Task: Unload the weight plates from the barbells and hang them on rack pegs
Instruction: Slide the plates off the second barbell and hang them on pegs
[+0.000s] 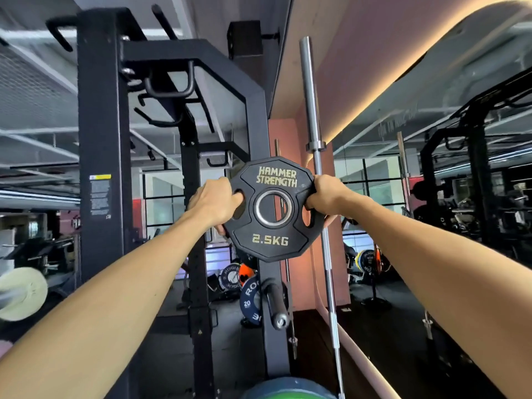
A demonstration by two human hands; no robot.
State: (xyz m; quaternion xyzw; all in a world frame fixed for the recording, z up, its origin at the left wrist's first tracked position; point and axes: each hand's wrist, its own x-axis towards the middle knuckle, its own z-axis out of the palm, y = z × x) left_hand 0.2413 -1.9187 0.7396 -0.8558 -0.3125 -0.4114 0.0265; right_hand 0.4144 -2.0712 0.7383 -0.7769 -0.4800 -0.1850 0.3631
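i hold the 2.5kg hammer strength plate (pixel 273 209) upright at arm's length, dead centre in front of the rack upright (pixel 266 156). my left hand (pixel 214 201) clamps its 9 o'clock edge, fingers through the grip hole; my right hand (pixel 325 194) clamps 3 o'clock. this looks like the hanging step. an empty rack peg (pixel 277 302) juts out at 6 o'clock below the plate, so next i'd lower it and line the centre hole up with that peg.

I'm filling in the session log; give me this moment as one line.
stage: carrying plate to rack | held: 2.5 kg plate, upright | left hand: grip on left edge | right hand: grip on right edge | empty peg: below plate
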